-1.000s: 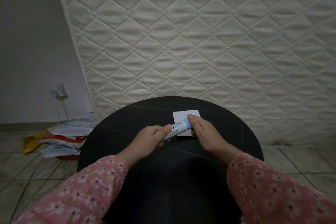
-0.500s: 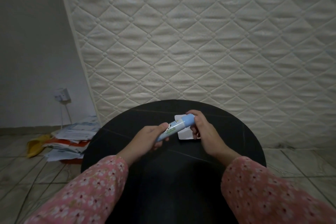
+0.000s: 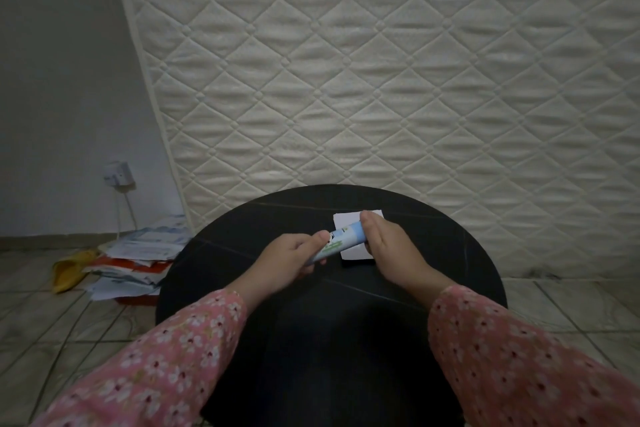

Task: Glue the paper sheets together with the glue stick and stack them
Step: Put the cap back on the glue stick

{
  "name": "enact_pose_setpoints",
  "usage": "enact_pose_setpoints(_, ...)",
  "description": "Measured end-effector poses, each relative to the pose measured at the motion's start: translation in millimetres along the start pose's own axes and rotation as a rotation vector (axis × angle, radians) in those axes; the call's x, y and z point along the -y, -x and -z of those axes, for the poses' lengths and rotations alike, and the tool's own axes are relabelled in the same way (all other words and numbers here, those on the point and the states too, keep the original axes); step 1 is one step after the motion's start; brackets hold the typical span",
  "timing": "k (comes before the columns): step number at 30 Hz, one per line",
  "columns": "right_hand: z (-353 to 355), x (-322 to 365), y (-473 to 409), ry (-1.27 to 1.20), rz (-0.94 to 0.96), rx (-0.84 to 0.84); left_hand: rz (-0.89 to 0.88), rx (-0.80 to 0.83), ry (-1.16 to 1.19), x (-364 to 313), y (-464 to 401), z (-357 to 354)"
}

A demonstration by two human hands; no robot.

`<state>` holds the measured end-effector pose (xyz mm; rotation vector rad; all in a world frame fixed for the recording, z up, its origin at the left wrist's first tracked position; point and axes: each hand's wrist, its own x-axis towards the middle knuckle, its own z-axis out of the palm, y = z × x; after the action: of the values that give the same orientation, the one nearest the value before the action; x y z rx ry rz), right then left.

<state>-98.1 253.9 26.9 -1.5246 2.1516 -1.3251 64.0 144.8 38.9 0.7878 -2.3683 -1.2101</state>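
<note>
Gripping a blue glue stick from both ends, a person in pink floral sleeves works over a round black counter. Left hand curls around the stick's lower barrel, thumb laid along it; right hand closes its fingers around the upper, capped end. Just beyond and partly under the hands, a small white paper sheet lies flat near the counter's far edge. Behind stands a quilted mattress.

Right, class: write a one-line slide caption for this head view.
Both hands, left and right, grip a glue stick above white paper on a black table.
</note>
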Motion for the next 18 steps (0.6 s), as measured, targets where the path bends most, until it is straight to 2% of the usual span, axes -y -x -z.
enact_pose_setpoints(3, 7, 2, 3, -0.126, 0.007, 0.006, 0.020, 0.032, 0.049, 2, -1, 3)
enact_pose_setpoints(6, 8, -5, 10, 0.061, 0.086, 0.027, 0.061, 0.075, 0.117, 1, 0, 5)
enact_pose_setpoints(8, 6, -7, 11, 0.087, 0.104, 0.049, 0.080, 0.102, 0.146, 1, 0, 6)
enact_pose_setpoints(13, 5, 0, 5, -0.104, 0.089, 0.093, 0.055, 0.108, 0.160, 2, 1, 6)
enact_pose_setpoints(18, 1, -2, 5, -0.177, 0.058, 0.065, -0.005, 0.060, 0.058, 3, 0, 4)
